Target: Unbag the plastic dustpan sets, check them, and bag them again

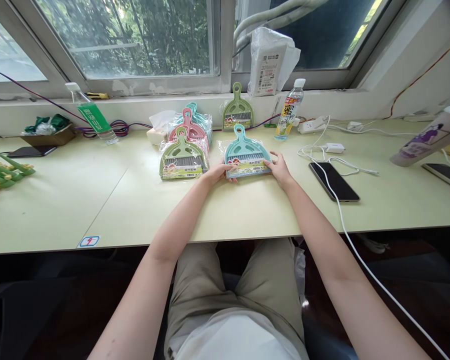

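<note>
Between my two hands is a blue dustpan and brush set in clear plastic wrap, handle pointing away from me. My left hand grips its lower left corner, and my right hand closes on its right edge. Just left of it, a green dustpan set stands in front of a pink dustpan set. Behind these, blue dustpan sets are partly hidden. Another green dustpan set leans on the wall under the window.
On the right lie a black phone, a white cable hanging over the table edge, and a power strip. Bottles stand at the back, one a lemon drink, another green-labelled. A cardboard box is at the left.
</note>
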Tool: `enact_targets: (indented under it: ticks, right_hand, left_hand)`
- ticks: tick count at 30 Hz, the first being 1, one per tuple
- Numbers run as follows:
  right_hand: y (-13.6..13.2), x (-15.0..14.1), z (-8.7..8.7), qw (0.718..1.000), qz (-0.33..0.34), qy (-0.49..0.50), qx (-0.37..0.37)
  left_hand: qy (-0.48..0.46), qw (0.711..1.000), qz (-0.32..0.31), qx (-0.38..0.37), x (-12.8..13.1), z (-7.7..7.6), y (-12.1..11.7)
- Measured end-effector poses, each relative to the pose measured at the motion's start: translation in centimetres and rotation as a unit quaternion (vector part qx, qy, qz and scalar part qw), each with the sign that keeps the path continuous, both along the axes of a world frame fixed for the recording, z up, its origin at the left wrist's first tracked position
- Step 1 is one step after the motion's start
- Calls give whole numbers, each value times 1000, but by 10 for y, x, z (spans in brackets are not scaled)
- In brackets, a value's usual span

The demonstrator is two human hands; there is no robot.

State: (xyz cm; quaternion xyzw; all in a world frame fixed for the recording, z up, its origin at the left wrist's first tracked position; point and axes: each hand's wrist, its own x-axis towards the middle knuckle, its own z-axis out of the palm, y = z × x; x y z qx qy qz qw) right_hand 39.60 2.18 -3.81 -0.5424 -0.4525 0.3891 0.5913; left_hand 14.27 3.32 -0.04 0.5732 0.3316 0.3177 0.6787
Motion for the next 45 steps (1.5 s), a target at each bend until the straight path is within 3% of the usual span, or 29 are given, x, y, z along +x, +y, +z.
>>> enact_targets:
  ticks: [4,8,14,19,24,30,34,45]
  right_hand:
    - [-1,-2,6,999,18,52,-1]
    - [0,-2,7,997,-17,78,-5]
    - [6,7,0,994,-82,64,16]
    - [8,10,-3,994,-103,16,35]
    - [2,0,2,997,-78,-6,30]
    - [-7,-9,13,999,-27,-23,-18]
    - [-10,-12,14,999,12,-47,-7]
    - [-9,-10,11,997,-22,-74,-10]
  left_hand:
    - [7,1000,-1,6,2,3,-4]
    - [2,1000,-14,8,4,7,-8]
    - [1,999,-10,34,4,14,-17]
    - [30,997,37,68,14,5,-15]
    - [20,993,114,8,20,-7,-1]
    - [47,988,148,9,16,-4,1]
    - [62,986,151,22,17,1,-5]
    - [76,987,128,57,18,-4,-2]
